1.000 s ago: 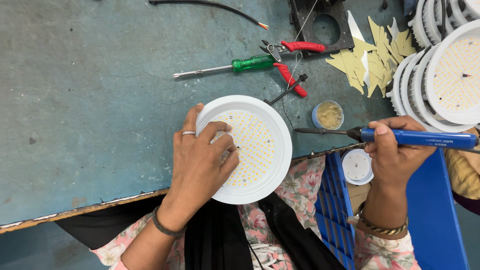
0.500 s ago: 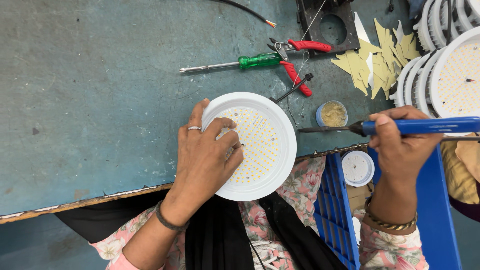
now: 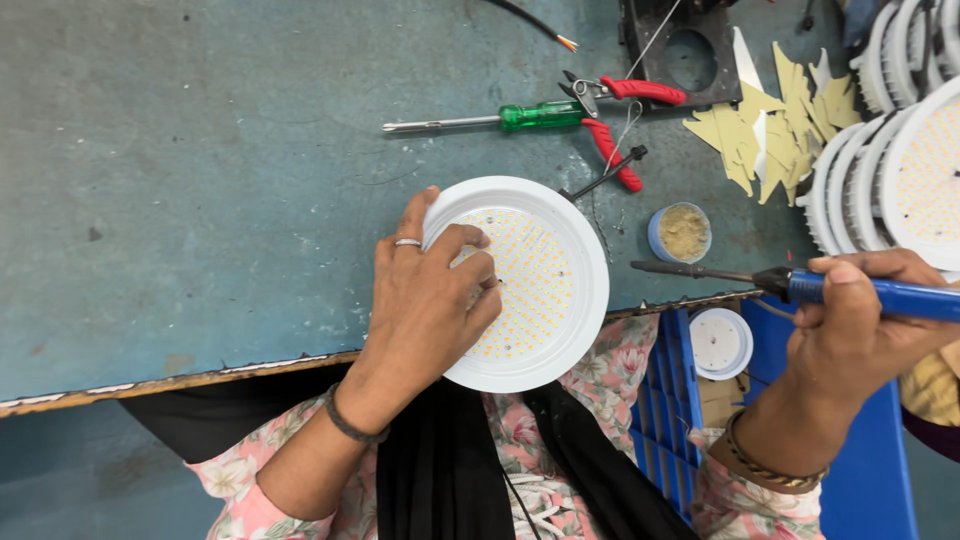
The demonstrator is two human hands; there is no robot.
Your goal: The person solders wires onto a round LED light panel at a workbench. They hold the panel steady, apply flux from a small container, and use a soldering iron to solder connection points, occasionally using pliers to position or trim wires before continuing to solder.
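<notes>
My left hand (image 3: 430, 300) rests on a round white LED light panel (image 3: 545, 290) with many small yellow diodes, holding it at the front edge of the blue-green workbench (image 3: 200, 180). The fingers press on the panel's left half. My right hand (image 3: 860, 320) grips a blue-handled soldering iron (image 3: 800, 285). Its dark tip points left and hovers just right of the panel, not touching it. A thin black wire runs from the panel's top right rim.
A small blue tin of yellowish paste (image 3: 682, 232) sits right of the panel. Behind lie a green-handled screwdriver (image 3: 500, 118), red-handled cutters (image 3: 615, 120) and yellow paper scraps (image 3: 770, 130). Stacked white light panels (image 3: 890, 170) stand at right. A blue crate (image 3: 680, 420) holding a white round cap (image 3: 722, 342) is below the bench edge.
The view has shifted slightly. My left hand stays on the panel with small finger movement. The soldering iron stays level to the right of the panel.
</notes>
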